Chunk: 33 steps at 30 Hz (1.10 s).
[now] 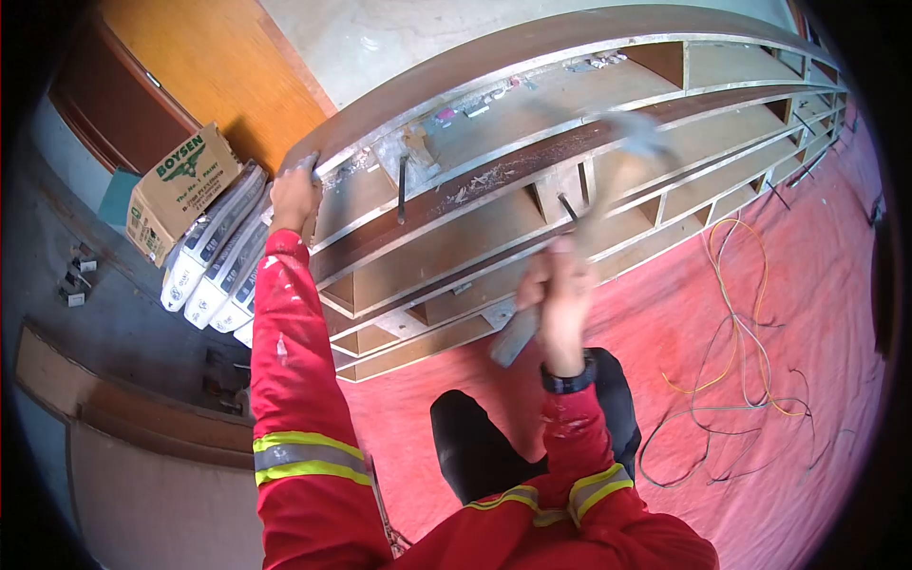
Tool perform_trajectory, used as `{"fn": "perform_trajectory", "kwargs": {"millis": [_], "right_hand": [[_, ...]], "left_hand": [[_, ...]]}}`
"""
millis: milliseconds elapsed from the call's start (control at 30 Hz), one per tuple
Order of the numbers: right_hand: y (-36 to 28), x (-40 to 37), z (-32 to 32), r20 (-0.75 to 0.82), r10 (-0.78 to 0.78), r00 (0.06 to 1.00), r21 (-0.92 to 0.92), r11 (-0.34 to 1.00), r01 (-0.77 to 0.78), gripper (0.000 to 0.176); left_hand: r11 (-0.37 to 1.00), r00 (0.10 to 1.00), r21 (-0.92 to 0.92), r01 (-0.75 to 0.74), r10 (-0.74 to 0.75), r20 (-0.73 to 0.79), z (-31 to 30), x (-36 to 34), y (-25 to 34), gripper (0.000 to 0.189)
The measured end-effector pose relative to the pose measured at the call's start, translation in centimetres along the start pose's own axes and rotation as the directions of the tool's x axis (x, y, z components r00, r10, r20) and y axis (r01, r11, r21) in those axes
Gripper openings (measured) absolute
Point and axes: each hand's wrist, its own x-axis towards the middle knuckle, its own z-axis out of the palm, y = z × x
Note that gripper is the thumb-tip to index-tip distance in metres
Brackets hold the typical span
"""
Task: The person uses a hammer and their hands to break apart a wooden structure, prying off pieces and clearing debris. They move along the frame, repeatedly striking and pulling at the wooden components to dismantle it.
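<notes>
My left hand (296, 198) grips the near left corner of a long wooden shelf unit (456, 207), its fingers wrapped over the top edge. My right hand (562, 290) is closed round the handle of a hammer (516, 336), held up in front of the shelves. Motion blurs the hammer's head and upper handle, above and to the right of the hand. Dark rods stick out of the unit, one by the left compartment and one close to the hammer. Dust, chips and scraps lie on the shelf boards.
A BOYSEN paint carton (185, 193) stands on stacked bags (218, 256) at the left. Yellow and dark cables (741, 323) lie tangled on the red floor sheet (665, 332) at the right. Wooden boards (152, 418) are at the lower left. An orange panel (223, 76) stands behind.
</notes>
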Motion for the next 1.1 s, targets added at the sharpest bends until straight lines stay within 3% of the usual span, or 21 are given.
{"fn": "perform_trajectory", "kwargs": {"millis": [67, 100, 167, 233, 267, 300, 333, 367, 467, 567, 633, 667, 767, 800, 833, 867, 900, 933, 967, 1000, 1100], "right_hand": [[-3.6, 2.2, -0.6, -0.211, -0.401, 0.892, -0.001, 0.912, 0.41, 0.041], [-5.5, 3.7, -0.7, -0.371, -0.533, 0.76, -0.008, 0.82, 0.572, 0.045], [-8.7, 5.8, -0.8, -0.626, -0.557, 0.546, 0.171, 0.584, 0.793, 0.048], [-5.4, 6.1, -0.9, -0.554, -0.59, 0.588, -0.061, 0.733, 0.677, 0.045], [-0.5, 5.9, 0.6, -0.421, -0.404, 0.812, 0.007, 0.894, 0.449, 0.036], [4.4, 5.7, 2.1, -0.245, -0.177, 0.953, -0.024, 0.984, 0.177, 0.03], [8.1, 4.5, 5.3, 0.032, 0.212, 0.977, 0.039, 0.976, -0.213, 0.021], [9.6, 3.6, 6.6, 0.303, 0.549, 0.779, -0.001, 0.818, -0.576, 0.014], [4.8, 4.4, 4.3, 0.311, 0.594, 0.742, 0.077, 0.763, -0.642, 0.019], [0.5, 3.7, 2.3, 0.093, 0.432, 0.897, 0.075, 0.895, -0.439, 0.027], [-1.1, 4.2, 0.0, -0.039, 0.104, 0.994, 0.079, 0.992, -0.101, 0.035], [-2.3, 4.5, -0.8, -0.12, -0.128, 0.984, 0.043, 0.99, 0.134, 0.043], [-5.9, 7.0, -1.8, -0.519, -0.498, 0.695, 0.068, 0.786, 0.614, 0.043], [-6.5, 7.2, -1.1, -0.512, -0.547, 0.662, 0.178, 0.686, 0.706, 0.039], [-5.6, 7.1, 0.3, -0.54, -0.575, 0.614, 0.019, 0.722, 0.692, 0.035], [-4.7, 6.9, 1.6, -0.566, -0.601, 0.564, -0.139, 0.745, 0.653, 0.033], [1.4, 5.6, 3.6, -0.479, -0.395, 0.784, -0.041, 0.902, 0.429, 0.028], [7.5, 4.3, 5.6, -0.344, -0.15, 0.927, -0.021, 0.988, 0.152, 0.024], [7.4, 3.6, 5.8, 0.031, 0.271, 0.962, 0.197, 0.942, -0.272, 0.021], [7.2, 2.8, 6.1, 0.397, 0.606, 0.69, 0.078, 0.726, -0.683, 0.021], [5.6, 3.4, 2.9, 0.291, 0.62, 0.729, 0.015, 0.759, -0.651, 0.021]], "left_hand": [[0.999, 1.0, 0.028, -0.02, 0.02, 0.007, 0.2, -0.1, -0.3, 0.054], [1.0, 1.0, 0.026, -0.017, 0.016, 0.013, 0.4, 0.0, -0.4, 0.054], [1.0, 1.0, 0.024, -0.002, 0.002, 0.016, 0.4, 0.2, -0.5, 0.056], [0.999, 0.999, 0.039, 0.032, -0.034, 0.042, 0.1, 0.3, -0.3, 0.056], [0.998, 0.998, 0.043, 0.042, -0.045, 0.054, -0.1, 0.5, 0.0, 0.056], [0.998, 0.997, 0.033, 0.046, -0.048, 0.059, -0.2, 0.7, 0.0, 0.056], [0.998, 0.996, 0.018, 0.055, -0.057, 0.068, -0.1, 0.7, -0.2, 0.056], [0.998, 0.995, 0.007, 0.059, -0.059, 0.081, -0.1, 0.5, -0.3, 0.055], [0.999, 0.999, -0.037, 0.036, -0.034, 0.043, -0.6, 1.4, -0.7, 0.058], [0.998, 0.997, -0.02, 0.053, -0.052, 0.052, -0.1, -0.1, -0.5, 0.058], [0.998, 0.996, -0.006, 0.067, -0.066, 0.062, -0.1, -0.3, -0.1, 0.059], [0.998, 0.995, -0.001, 0.07, -0.069, 0.072, -0.2, -0.2, 0.0, 0.059], [0.999, 0.996, -0.018, 0.048, -0.046, 0.072, 0.2, 0.4, -0.7, 0.06], [0.999, 0.997, -0.026, 0.039, -0.037, 0.064, 0.4, 0.6, -1.2, 0.06], [0.999, 0.997, -0.019, 0.047, -0.046, 0.068, 0.5, 0.6, -1.6, 0.06], [0.998, 0.996, -0.014, 0.054, -0.053, 0.073, 0.5, 0.8, -1.6, 0.06], [0.998, 0.995, -0.015, 0.058, -0.057, 0.076, 0.6, 1.1, -1.3, 0.061], [0.998, 0.996, -0.03, 0.048, -0.045, 0.081, 0.5, 1.3, -1.2, 0.06], [0.998, 0.995, -0.047, 0.038, -0.034, 0.092, 0.4, 1.3, -1.4, 0.06], [0.998, 0.995, -0.063, 0.025, -0.019, 0.103, 0.4, 1.1, -1.7, 0.06], [1.0, 0.996, -0.015, -0.016, 0.017, 0.084, 1.4, 1.5, -3.3, 0.06]]}}
